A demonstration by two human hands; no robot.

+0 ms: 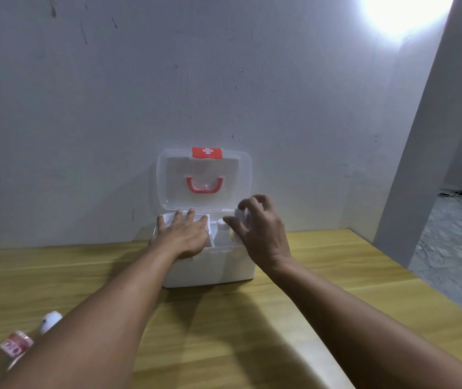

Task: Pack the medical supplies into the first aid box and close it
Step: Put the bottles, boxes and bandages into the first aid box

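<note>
On table (224, 318): one box (210, 265), two bottles (16, 343).

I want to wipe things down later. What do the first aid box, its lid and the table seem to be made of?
First aid box: opaque white plastic, smooth, molded corners. Lid: translucent frosted plastic; red handle shows through. Table: yellowish wood grain, matte, possibly laminate.

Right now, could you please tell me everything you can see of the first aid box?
The first aid box is white, plastic-looking, standing on the wooden table against the wall. Its translucent lid is open and upright, with a red handle and a red latch bearing a white cross. The left hand lies flat on its inner tray; the right hand hovers over the right side, where a white bottle stands inside.
</note>
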